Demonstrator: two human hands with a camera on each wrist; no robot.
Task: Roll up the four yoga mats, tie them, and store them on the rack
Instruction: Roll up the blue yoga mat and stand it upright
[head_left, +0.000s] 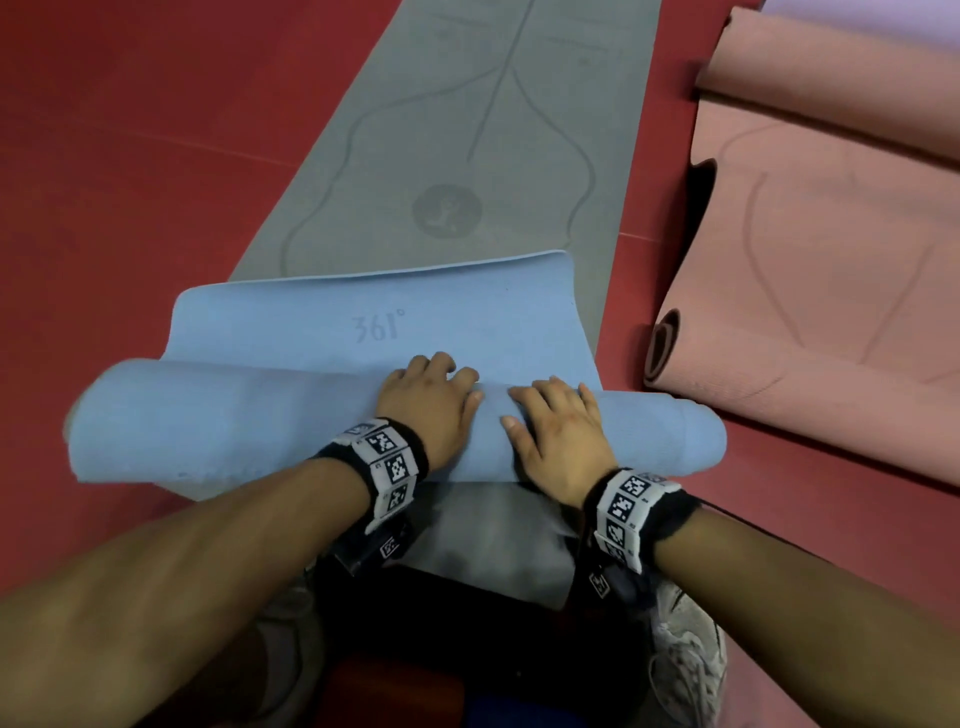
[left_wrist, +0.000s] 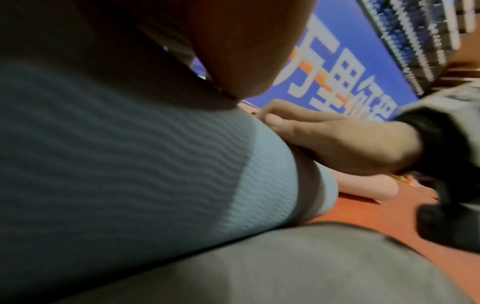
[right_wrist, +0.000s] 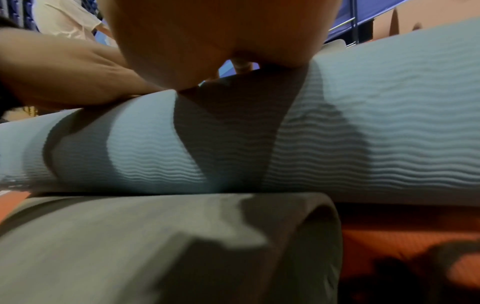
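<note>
A yoga mat, grey on top and light blue underneath, lies lengthwise on the red floor (head_left: 130, 156). Its near part is wound into a thick blue roll (head_left: 234, 421) lying crosswise, with a loose blue flap (head_left: 374, 325) marked 361° just beyond it. The flat grey stretch (head_left: 467, 130) runs away from me. Both hands press on the roll's middle. My left hand (head_left: 431, 395) bends its fingers over the crest, tips hidden. My right hand (head_left: 556, 431) lies flat, fingers spread. The wrist views show the ribbed blue roll (left_wrist: 155, 164) (right_wrist: 363, 133) under each palm.
A pink mat (head_left: 831, 260) lies to the right, its near end loosely curled. Another pink roll (head_left: 831, 62) lies behind it, with a lilac mat (head_left: 883, 13) in the corner. My shoes (head_left: 685, 665) stand at the grey mat's near end. A blue banner (left_wrist: 350, 72) hangs beyond.
</note>
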